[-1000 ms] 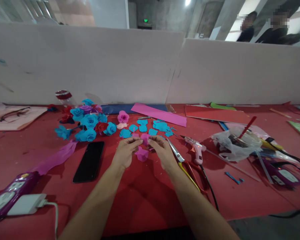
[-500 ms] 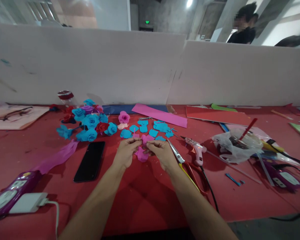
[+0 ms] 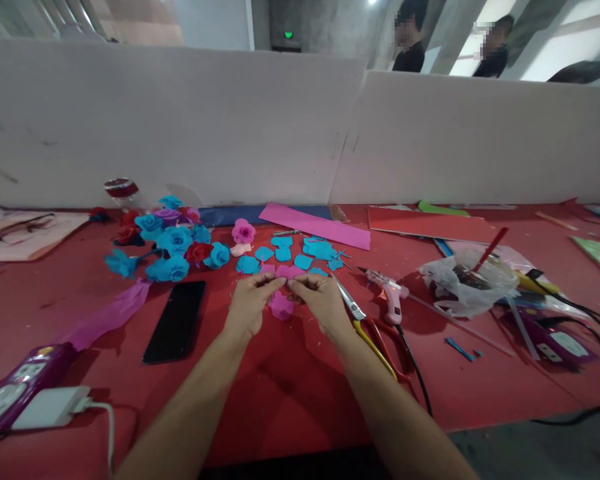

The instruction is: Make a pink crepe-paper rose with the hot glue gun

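My left hand (image 3: 249,303) and my right hand (image 3: 320,300) meet over the red table, each pinching an edge of a small pink paper petal (image 3: 289,272). Another pink petal (image 3: 282,306) lies just below my fingertips. Several blue petals (image 3: 283,254) are spread behind my hands, with a finished pink flower (image 3: 243,231) at their left. Scissors (image 3: 351,300) with yellow and red handles lie right beside my right hand, and a pink glue gun (image 3: 393,298) rests a little farther right.
Blue, red and purple paper flowers (image 3: 175,241) lie left, behind a black phone (image 3: 175,323). A purple power strip (image 3: 27,380) is at the left edge. A plastic bag with a bowl (image 3: 467,280) sits right. A white partition (image 3: 180,127) stands behind; people are beyond it.
My fingertips have come closer together on the pink petal, which shows flatter between them. The view has shifted slightly, and a second person's head now shows clearly beyond the partition.
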The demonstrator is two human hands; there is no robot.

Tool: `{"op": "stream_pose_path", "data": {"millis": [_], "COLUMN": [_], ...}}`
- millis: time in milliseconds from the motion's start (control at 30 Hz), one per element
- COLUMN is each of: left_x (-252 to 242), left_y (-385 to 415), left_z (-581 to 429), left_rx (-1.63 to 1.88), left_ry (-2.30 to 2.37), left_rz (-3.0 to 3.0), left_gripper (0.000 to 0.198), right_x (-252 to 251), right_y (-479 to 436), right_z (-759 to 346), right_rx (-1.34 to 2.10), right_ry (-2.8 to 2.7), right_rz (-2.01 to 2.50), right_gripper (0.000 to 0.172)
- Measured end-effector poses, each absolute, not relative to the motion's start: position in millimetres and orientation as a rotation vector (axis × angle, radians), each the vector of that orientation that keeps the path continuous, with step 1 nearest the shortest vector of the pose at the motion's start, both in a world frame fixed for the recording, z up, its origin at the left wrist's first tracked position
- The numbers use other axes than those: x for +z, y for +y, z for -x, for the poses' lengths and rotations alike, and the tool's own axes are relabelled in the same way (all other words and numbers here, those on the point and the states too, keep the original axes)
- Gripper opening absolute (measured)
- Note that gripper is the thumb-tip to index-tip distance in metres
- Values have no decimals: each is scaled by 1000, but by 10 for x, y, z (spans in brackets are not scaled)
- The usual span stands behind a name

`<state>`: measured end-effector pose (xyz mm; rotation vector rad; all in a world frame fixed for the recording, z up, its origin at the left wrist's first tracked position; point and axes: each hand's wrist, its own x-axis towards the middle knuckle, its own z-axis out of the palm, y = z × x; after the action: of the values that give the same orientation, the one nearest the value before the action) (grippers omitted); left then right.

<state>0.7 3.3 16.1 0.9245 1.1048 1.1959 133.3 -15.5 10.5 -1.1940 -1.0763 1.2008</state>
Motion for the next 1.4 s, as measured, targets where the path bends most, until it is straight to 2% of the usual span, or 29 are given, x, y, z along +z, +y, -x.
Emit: {"op": "stream_pose_path", "data": {"millis": [167, 367, 967, 1067, 1167, 1267, 1400], "left_x": [181, 168, 120, 112, 99, 91, 98], "left_y": [27, 23, 59, 79, 123, 159, 151], "left_z": [4, 15, 43, 56, 91, 122, 118], "left_rx": [1217, 1168, 1106, 1135, 1187, 1183, 1094], "left_ry": [1100, 1111, 1107, 1149, 1169, 1170, 1185], "left_rz": [-962, -991, -951, -909, -820, -785, -829], "left_gripper": [26, 21, 25, 28, 31, 33, 33], "right_x": [94, 113, 32, 18, 4, -17, 16], "right_y": [-160, -142, -104, -94, -83, -82, -110], "right_z": [-1326, -1386, -1394, -1421, -1458, -1477, -1480], "right_rx": [1167, 985, 1039, 909, 640, 371, 253], "right_ry": [-1125, -1198, -1217, -1233, -1409, -1703, -1749], "right_rz": [1185, 1160, 1137, 1251, 1536, 1845, 1956], "right_gripper": [9, 13, 12, 12, 14, 22, 32]}}
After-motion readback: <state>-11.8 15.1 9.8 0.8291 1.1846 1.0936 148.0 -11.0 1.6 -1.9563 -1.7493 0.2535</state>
